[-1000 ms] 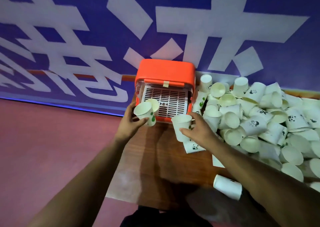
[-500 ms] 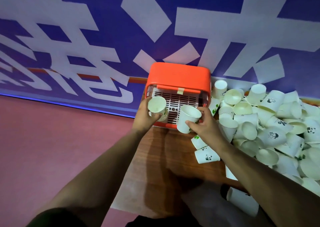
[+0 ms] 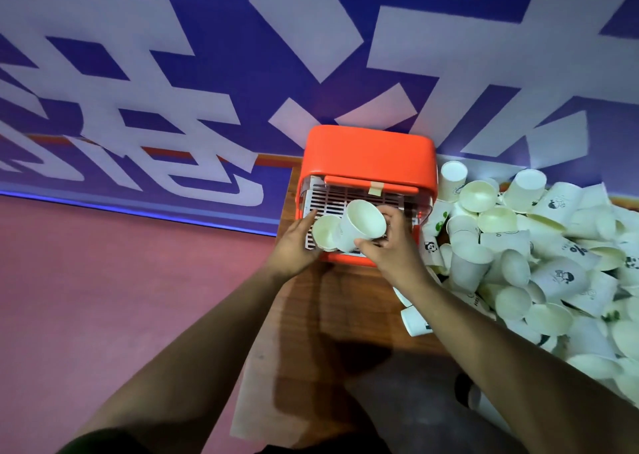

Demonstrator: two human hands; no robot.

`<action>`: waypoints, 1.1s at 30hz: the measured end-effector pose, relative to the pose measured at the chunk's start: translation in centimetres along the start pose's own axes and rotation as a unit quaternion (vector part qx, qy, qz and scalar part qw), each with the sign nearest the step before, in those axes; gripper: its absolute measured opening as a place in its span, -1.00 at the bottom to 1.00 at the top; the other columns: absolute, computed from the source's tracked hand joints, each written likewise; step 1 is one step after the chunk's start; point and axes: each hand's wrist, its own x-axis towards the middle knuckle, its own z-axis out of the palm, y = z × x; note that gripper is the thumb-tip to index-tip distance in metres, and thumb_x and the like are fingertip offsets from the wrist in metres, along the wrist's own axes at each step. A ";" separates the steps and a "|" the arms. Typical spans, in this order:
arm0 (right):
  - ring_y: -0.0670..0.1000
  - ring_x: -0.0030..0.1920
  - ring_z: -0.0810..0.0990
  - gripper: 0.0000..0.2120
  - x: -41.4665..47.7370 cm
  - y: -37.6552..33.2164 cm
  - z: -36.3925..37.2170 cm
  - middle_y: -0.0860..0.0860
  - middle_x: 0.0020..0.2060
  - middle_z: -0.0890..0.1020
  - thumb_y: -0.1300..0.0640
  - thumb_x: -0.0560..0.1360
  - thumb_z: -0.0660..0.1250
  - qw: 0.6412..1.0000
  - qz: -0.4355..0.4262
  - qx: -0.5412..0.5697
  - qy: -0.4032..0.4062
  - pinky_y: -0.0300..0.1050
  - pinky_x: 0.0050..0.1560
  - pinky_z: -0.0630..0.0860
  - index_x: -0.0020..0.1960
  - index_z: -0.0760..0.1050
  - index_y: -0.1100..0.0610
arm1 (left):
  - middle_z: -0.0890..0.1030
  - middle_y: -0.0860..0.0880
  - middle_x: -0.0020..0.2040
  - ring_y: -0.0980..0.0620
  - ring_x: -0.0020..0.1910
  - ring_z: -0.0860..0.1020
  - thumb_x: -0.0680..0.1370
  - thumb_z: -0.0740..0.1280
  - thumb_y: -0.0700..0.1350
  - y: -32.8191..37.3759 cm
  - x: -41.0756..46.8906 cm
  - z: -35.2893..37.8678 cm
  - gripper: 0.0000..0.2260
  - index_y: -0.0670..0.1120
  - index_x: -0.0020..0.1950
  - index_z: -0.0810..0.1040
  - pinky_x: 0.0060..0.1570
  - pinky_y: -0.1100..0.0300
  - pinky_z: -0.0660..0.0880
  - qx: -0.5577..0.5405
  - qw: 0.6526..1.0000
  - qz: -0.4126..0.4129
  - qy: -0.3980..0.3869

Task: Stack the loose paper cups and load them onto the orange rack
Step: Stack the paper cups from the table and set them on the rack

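Over the grille of the orange rack (image 3: pixel 368 156), the left hand (image 3: pixel 294 244) gripped a short cup stack (image 3: pixel 324 234); the right hand (image 3: pixel 392 248) clasped a single cup (image 3: pixel 361 227) touching it. Best to square that cup's base with the stack's mouth before pressing.

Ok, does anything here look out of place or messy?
Yes. The cup pile on the right of the table is a jumble, with cups tipped on their sides every which way. One cup lies alone at the near edge. A strip of tape sits on the rack front bar.
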 end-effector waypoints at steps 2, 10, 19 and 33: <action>-0.05 0.20 0.54 -0.38 0.4 0.0 0.9 -0.13 0.18 0.53 0.07 0.29 0.48 1.000 -0.020 -0.008 -0.011 0.14 0.20 0.52 0.26 0.30 -0.18 | 0.37 -0.07 0.48 -0.01 0.45 0.36 0.53 0.41 -0.09 -0.5 0.1 -0.3 -0.38 -0.02 0.55 0.26 0.42 -0.05 0.35 -0.042 0.999 -0.029 0.009; -0.09 0.21 0.46 -0.35 1.5 0.5 3.7 -0.11 0.24 0.48 0.20 0.38 0.50 0.992 -0.043 -0.112 -0.026 -0.36 0.11 0.37 0.37 0.30 -0.03 | 0.48 0.10 0.41 0.21 0.38 0.41 0.62 0.27 0.10 0.5 -0.5 -1.5 -0.60 0.05 0.45 0.45 0.38 0.27 0.30 -0.216 0.974 -0.056 0.026; -0.04 0.13 0.60 -0.39 2.9 2.6 4.9 -0.08 0.23 0.56 0.05 0.44 0.44 0.982 0.020 -0.163 -0.097 0.08 0.16 0.55 0.39 0.26 -0.21 | 0.52 -0.04 0.35 0.02 0.31 0.48 0.58 0.38 -0.13 -1.4 0.1 -1.1 -0.57 -0.04 0.45 0.44 0.32 0.13 0.41 -0.016 0.998 0.056 0.019; 0.03 0.22 0.51 -0.54 -5.6 5.5 -4.4 0.06 0.22 0.49 0.08 0.48 0.41 0.971 0.013 -0.240 -0.009 -0.11 0.17 0.44 0.34 0.42 0.12 | 0.44 0.03 0.12 0.26 0.03 0.49 0.54 0.36 -0.17 2.0 -4.5 2.1 -0.84 -0.10 0.12 0.55 -0.08 0.47 0.46 -0.044 0.991 0.103 0.069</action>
